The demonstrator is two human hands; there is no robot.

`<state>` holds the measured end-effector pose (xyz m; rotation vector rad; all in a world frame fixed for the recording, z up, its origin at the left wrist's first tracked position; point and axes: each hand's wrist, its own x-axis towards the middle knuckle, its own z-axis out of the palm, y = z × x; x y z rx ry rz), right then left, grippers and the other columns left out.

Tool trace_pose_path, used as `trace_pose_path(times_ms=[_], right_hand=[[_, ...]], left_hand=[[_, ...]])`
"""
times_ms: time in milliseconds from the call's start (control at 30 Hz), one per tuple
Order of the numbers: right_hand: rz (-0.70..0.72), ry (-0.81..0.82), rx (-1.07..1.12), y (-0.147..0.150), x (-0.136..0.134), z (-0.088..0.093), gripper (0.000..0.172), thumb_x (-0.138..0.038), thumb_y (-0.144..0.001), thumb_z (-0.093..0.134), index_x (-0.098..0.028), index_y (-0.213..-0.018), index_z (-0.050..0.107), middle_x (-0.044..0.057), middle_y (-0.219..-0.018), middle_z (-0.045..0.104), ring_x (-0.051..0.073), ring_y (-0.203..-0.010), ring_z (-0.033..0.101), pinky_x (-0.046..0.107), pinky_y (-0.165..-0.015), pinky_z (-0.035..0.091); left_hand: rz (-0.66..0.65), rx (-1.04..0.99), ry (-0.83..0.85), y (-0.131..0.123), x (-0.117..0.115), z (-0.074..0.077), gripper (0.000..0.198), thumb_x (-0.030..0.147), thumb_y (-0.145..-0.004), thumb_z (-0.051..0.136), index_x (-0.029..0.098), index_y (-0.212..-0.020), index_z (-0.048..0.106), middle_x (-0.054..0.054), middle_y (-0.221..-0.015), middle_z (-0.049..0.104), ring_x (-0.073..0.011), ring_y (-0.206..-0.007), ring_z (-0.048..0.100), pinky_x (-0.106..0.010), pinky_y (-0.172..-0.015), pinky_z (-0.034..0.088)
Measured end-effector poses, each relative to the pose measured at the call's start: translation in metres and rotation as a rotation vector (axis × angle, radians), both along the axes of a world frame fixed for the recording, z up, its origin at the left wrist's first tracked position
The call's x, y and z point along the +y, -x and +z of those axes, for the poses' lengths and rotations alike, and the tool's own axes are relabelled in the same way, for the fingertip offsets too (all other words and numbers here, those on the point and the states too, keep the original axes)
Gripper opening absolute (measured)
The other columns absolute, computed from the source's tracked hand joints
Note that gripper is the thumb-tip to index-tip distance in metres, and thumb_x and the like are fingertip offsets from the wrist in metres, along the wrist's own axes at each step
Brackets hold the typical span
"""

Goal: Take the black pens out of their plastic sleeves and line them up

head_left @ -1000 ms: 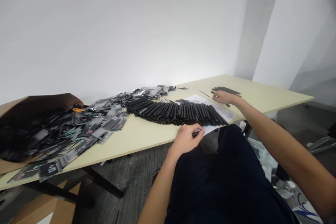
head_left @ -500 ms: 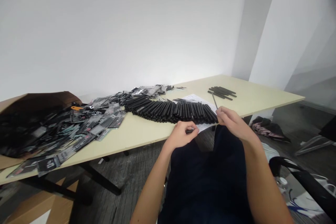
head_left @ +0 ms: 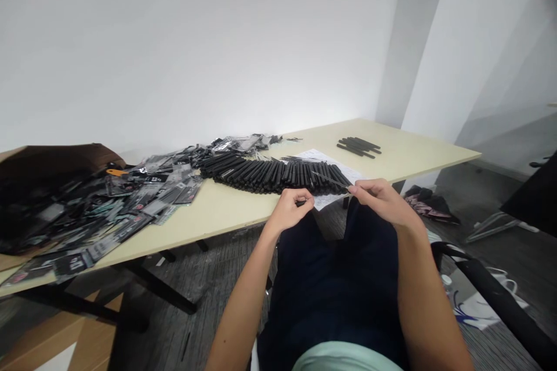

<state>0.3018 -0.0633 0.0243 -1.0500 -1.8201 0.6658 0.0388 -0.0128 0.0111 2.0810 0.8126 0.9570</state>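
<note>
My left hand [head_left: 290,208] is closed around a short black stick [head_left: 300,203], most of it hidden by the fingers, at the table's front edge. To its right, my right hand [head_left: 383,202] pinches a thin grey rod [head_left: 331,179]; the rod points left, over the row of black sticks. That dense row of black pen-like sticks [head_left: 265,175] lies just beyond both hands, partly on a printed white paper sheet [head_left: 319,155]. Farther back on the right lies a small group of similar black sticks [head_left: 359,146].
Flat black-and-clear packets [head_left: 152,191] spread over the left of the pale yellow table [head_left: 418,148], spilling by an open cardboard box [head_left: 87,153]. An orange-handled item [head_left: 116,172] rests among them. A black chair armrest [head_left: 491,287] stands at my right.
My right hand has swung the rod's tip from pointing up and away to pointing left over the stick row. My left hand stays closed on the black stick. The view has shifted slightly.
</note>
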Motion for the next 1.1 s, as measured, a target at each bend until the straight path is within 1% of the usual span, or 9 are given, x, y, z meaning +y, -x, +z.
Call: trace_pose_path(times_ms=[100, 200, 267, 333, 500, 667, 833, 967, 1100], right_hand=[[0.066, 0.058, -0.006, -0.006, -0.001, -0.001, 0.057, -0.057, -0.101, 0.055, -0.020, -0.060, 0.038, -0.003, -0.062, 0.031, 0.012, -0.060, 0.028, 0.031, -0.059, 0.024], [0.163, 0.171, -0.042, -0.014, -0.001, -0.002, 0.058, -0.061, -0.099, 0.056, -0.020, -0.061, 0.040, -0.004, -0.062, 0.031, 0.012, -0.060, 0.028, 0.030, -0.058, 0.023], [0.215, 0.233, -0.060, -0.019, -0.001, -0.003, 0.058, -0.063, -0.097, 0.057, -0.020, -0.061, 0.041, -0.004, -0.062, 0.031, 0.012, -0.060, 0.028, 0.030, -0.058, 0.024], [0.236, 0.270, -0.064, -0.024, -0.001, -0.005, 0.059, -0.065, -0.096, 0.059, -0.020, -0.062, 0.042, -0.004, -0.062, 0.032, 0.012, -0.060, 0.028, 0.029, -0.058, 0.024], [0.249, 0.308, -0.054, -0.031, 0.003, -0.011, 0.058, -0.065, -0.095, 0.060, -0.020, -0.063, 0.043, -0.004, -0.062, 0.031, 0.012, -0.060, 0.027, 0.029, -0.059, 0.024], [0.281, 0.303, -0.046, -0.031, 0.006, -0.015, 0.055, -0.060, -0.097, 0.060, -0.020, -0.064, 0.044, -0.004, -0.063, 0.033, 0.012, -0.061, 0.028, 0.030, -0.060, 0.023], [0.269, 0.309, -0.049, -0.030, 0.006, -0.015, 0.054, -0.061, -0.097, 0.059, -0.020, -0.065, 0.045, -0.004, -0.063, 0.034, 0.012, -0.061, 0.029, 0.029, -0.059, 0.024], [0.228, 0.286, -0.040, -0.029, 0.006, -0.014, 0.054, -0.061, -0.096, 0.061, -0.020, -0.064, 0.045, -0.004, -0.063, 0.035, 0.012, -0.061, 0.031, 0.029, -0.060, 0.026], [0.171, 0.223, -0.055, -0.019, 0.008, -0.011, 0.049, -0.060, -0.095, 0.063, -0.019, -0.069, 0.057, -0.003, -0.065, 0.044, 0.014, -0.065, 0.038, 0.029, -0.063, 0.031]], left_hand=[[-0.004, -0.038, 0.014, -0.001, 0.000, -0.001, 0.021, 0.029, -0.092, 0.063, 0.014, -0.080, 0.068, -0.004, -0.079, 0.071, -0.0156, -0.076, 0.065, -0.026, -0.076, 0.049], [-0.010, -0.043, 0.019, -0.002, -0.001, -0.001, 0.019, 0.033, -0.091, 0.068, 0.014, -0.088, 0.069, -0.004, -0.085, 0.072, -0.0163, -0.081, 0.067, -0.028, -0.083, 0.051], [-0.018, -0.039, 0.031, -0.001, -0.001, -0.002, 0.020, 0.034, -0.089, 0.072, 0.014, -0.091, 0.069, -0.004, -0.088, 0.073, -0.0167, -0.083, 0.068, -0.029, -0.085, 0.051], [-0.023, -0.031, 0.039, -0.001, 0.000, -0.003, 0.022, 0.036, -0.089, 0.073, 0.014, -0.091, 0.069, -0.005, -0.087, 0.074, -0.0167, -0.082, 0.068, -0.028, -0.083, 0.051], [-0.023, -0.032, 0.050, -0.001, 0.002, -0.006, 0.028, 0.042, -0.091, 0.071, 0.014, -0.092, 0.070, -0.005, -0.083, 0.073, -0.0162, -0.076, 0.066, -0.026, -0.073, 0.049], [-0.022, -0.017, 0.028, -0.001, 0.002, -0.005, 0.029, 0.043, -0.092, 0.071, 0.014, -0.092, 0.072, -0.006, -0.087, 0.075, -0.0178, -0.081, 0.068, -0.027, -0.077, 0.050], [-0.034, 0.003, -0.004, -0.001, 0.002, -0.003, 0.027, 0.040, -0.092, 0.072, 0.014, -0.093, 0.076, -0.007, -0.089, 0.077, -0.0185, -0.083, 0.069, -0.027, -0.078, 0.050], [-0.048, 0.007, -0.001, -0.001, 0.001, -0.004, 0.028, 0.040, -0.092, 0.073, 0.013, -0.097, 0.080, -0.009, -0.096, 0.080, -0.0224, -0.091, 0.073, -0.029, -0.084, 0.054], [-0.056, 0.017, 0.027, 0.000, 0.000, -0.005, 0.032, 0.041, -0.090, 0.076, 0.015, -0.106, 0.083, -0.010, -0.105, 0.082, -0.0267, -0.098, 0.076, -0.032, -0.089, 0.057]])
